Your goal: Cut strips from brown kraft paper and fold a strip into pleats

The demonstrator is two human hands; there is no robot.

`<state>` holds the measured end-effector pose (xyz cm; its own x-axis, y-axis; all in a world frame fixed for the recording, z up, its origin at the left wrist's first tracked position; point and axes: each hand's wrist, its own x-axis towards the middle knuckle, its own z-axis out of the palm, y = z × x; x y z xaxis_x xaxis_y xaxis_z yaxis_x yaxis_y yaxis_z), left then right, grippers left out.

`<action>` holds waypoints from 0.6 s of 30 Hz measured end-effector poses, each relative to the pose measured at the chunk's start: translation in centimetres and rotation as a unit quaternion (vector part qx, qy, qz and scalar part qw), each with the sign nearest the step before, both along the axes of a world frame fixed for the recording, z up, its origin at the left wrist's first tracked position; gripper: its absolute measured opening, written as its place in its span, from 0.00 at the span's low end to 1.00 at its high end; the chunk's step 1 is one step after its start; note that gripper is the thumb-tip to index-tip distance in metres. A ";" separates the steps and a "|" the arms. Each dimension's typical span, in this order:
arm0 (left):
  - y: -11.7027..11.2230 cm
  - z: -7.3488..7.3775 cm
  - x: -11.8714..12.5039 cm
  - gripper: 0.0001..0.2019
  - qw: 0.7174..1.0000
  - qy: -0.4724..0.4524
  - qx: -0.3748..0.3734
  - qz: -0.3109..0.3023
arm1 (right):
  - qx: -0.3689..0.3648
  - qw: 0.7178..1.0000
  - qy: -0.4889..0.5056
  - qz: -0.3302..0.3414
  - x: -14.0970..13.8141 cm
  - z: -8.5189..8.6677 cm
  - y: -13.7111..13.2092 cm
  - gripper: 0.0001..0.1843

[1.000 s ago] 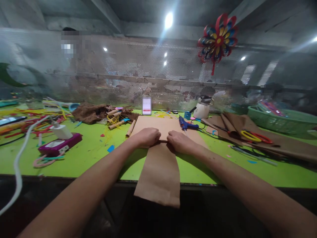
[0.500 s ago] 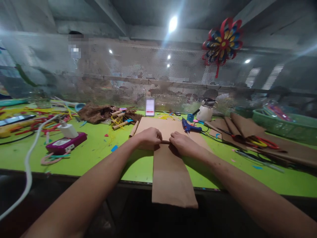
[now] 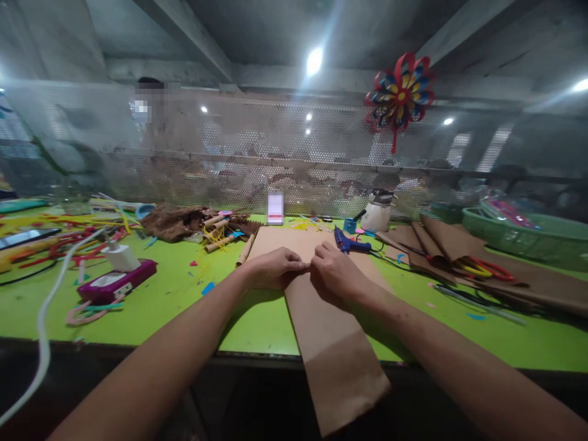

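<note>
A long strip of brown paper (image 3: 333,334) runs from under my fingers over the table's front edge, its near end hanging down. My left hand (image 3: 281,265) pinches the strip's far end at its left side. Close beside it, my right hand (image 3: 331,269) has its fingers curled on the same end, the fingertips of both nearly touching. Between them the folded or rolled edge is mostly covered by the fingers. Beneath lies a flat tan board or sheet (image 3: 269,240). A blue glue gun (image 3: 351,241) rests just beyond my right hand.
On the green table (image 3: 184,324), a purple power strip (image 3: 118,282) with a white plug sits left. Behind it are brown crumpled material (image 3: 172,222) and paper rolls. Brown paper sheets (image 3: 448,251), red-handled scissors (image 3: 500,274) and a green basket (image 3: 528,236) lie right. A phone (image 3: 275,208) stands at the back.
The paper strip's hanging end has swung to the right and now reaches lower. My fingers have drawn closer together over its far edge. The view has tilted slightly upward.
</note>
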<state>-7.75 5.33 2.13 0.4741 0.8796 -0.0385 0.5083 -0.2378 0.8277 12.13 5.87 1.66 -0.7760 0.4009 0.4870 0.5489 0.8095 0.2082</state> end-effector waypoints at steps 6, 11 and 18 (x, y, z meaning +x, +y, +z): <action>-0.5 0.2 -0.1 0.23 1.000 0.016 0.015 0.017 | -0.209 0.965 0.151 0.047 1.3 0.2 1.7 0.20; -1.1 0.9 0.4 0.21 0.998 0.033 0.061 -0.012 | -0.494 0.858 0.132 0.055 2.8 1.1 2.9 0.20; -1.3 1.2 1.3 0.18 0.991 0.056 0.120 -0.023 | -0.550 0.809 0.181 0.103 2.4 0.9 2.4 0.21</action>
